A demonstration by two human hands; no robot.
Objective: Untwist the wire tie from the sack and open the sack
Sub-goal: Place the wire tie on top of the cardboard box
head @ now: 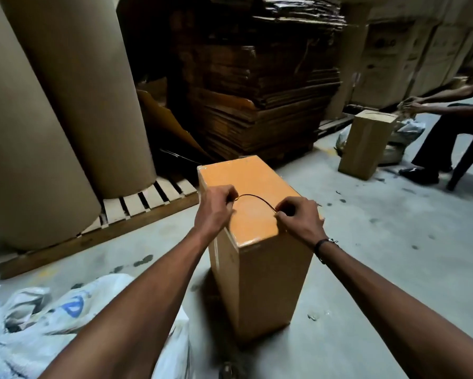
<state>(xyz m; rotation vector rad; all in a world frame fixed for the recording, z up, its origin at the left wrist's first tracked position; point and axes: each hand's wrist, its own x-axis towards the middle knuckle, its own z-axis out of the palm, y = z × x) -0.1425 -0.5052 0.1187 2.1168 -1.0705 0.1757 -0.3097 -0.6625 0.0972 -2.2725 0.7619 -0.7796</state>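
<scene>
Nearest, at lower left on the floor: one crumpled white sack (65,318), blue print on it, well apart from both hands. Over the top of one upright cardboard box (257,269): left hand (215,210) and right hand (298,218), each pinched closed on one end of a single dark wire tie (253,197), arched between them. Farther left: two big brown paper rolls (74,91) on one wooden pallet (147,201). Behind: stacked flattened cartons (257,105). Far right: a second box (366,143) beside one seated person (448,119).
</scene>
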